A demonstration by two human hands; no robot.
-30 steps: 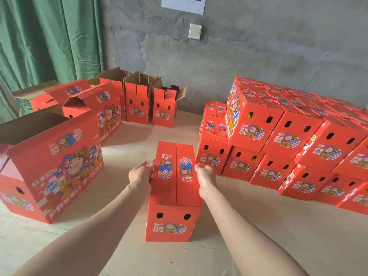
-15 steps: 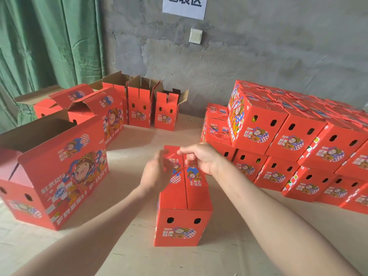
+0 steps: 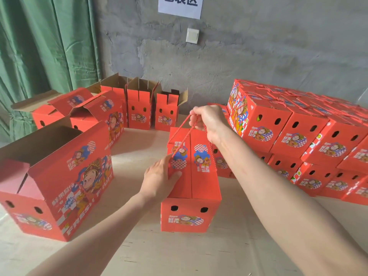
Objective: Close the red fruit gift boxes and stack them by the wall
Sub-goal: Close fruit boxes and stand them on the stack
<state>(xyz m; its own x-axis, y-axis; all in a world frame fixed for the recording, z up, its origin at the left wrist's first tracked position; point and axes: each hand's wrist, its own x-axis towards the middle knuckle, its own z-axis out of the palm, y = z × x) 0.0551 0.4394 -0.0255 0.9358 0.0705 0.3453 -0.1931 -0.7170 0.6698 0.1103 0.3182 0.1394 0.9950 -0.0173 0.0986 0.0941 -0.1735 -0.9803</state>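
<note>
Our right hand, pinching the rope handle, has just lifted it above the closed box; our left hand rests open-fingered on its lid. Stacking likely comes next.

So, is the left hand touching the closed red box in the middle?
Touching. The head view shows the left hand resting on the left top flap of the closed box, thumb flat on the cardboard.

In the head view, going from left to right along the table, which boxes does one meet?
Big open box → closed box, its rope handle pinched by the right hand → stack of closed boxes.
</note>
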